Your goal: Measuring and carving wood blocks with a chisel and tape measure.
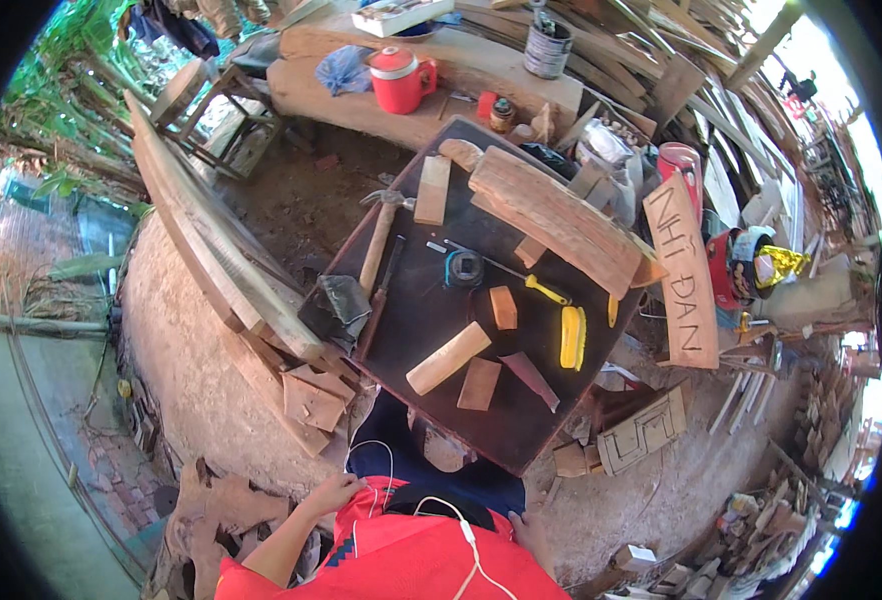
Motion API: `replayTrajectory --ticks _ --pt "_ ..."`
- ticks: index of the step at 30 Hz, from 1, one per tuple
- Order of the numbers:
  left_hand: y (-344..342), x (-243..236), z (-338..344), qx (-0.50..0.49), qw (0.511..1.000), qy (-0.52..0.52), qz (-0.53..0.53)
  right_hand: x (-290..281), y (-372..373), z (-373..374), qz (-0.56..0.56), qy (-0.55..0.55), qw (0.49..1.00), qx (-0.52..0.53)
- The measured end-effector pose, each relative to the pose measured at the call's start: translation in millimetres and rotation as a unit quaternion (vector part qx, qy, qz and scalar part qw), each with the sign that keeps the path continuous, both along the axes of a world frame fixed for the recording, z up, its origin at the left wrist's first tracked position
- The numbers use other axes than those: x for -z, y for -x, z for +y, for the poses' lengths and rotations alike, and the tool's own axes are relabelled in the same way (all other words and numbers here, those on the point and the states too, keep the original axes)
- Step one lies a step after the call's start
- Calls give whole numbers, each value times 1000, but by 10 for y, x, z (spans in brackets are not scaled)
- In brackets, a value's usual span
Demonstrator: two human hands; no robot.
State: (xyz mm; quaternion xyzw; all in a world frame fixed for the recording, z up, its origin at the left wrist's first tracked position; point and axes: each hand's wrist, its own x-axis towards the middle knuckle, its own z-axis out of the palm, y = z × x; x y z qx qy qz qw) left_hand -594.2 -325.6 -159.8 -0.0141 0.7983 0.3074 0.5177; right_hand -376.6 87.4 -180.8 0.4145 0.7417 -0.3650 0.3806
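At the left side of my red shirt point(401, 550), my left hand point(335, 494) is closed on its hem. My right hand point(527, 528) is at the hem's other side, fingers curled in and partly hidden by the cloth. Both hands are apart from the dark table point(411, 330) in front of me. On it lie a hammer point(373, 240), a chisel point(389, 275), a tape measure point(464, 267), a yellow-handled screwdriver point(546, 290) and a yellow tool point(573, 337). Wooden pieces lie among them, including a pale block point(449, 358) and a large plank point(556, 220).
Long planks point(221, 240) lean at the left. A wooden bench point(311, 90) at the back bears a red jug point(401, 82) and a paint can point(548, 48). A lettered wooden board point(683, 280) stands right of the table. Scrap wood point(751, 550) is heaped at lower right.
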Motion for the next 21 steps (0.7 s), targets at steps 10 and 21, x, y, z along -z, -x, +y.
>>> replayTrajectory --ticks 10,21 --pt "417 -791 391 193 979 -33 -62 -656 10 0 19 135 985 -103" --pt "1451 -1925 2306 199 835 -495 -131 -263 624 291 164 -78 981 62"
